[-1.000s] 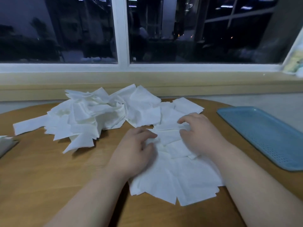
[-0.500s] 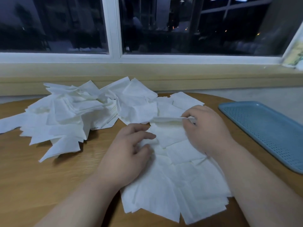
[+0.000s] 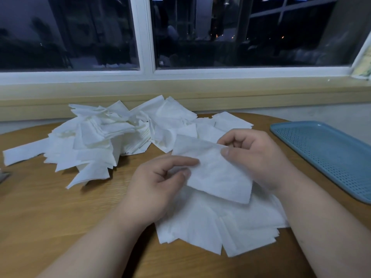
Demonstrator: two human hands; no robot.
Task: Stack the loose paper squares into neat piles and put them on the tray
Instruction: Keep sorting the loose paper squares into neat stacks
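Observation:
One white paper square [image 3: 216, 173] is lifted just above the table between both hands. My left hand [image 3: 158, 183] pinches its left edge between thumb and forefinger. My right hand [image 3: 255, 157] pinches its upper right corner the same way. Under it lies a flat, uneven layer of paper squares [image 3: 216, 227] near the table's front. A big jumbled heap of loose paper squares [image 3: 104, 137] covers the far left and middle of the table. The blue perforated tray [image 3: 329, 155] lies at the right with nothing on it.
The round wooden table [image 3: 50, 207] stands against a pale sill under a dark window. A long paper strip [image 3: 22, 153] sticks out of the heap at the left. A grey object [image 3: 3, 176] shows at the left edge.
My right hand has lifted one square off the spread layer and drawn it toward me. My left hand, which rested on the papers, has taken hold of the square's left edge.

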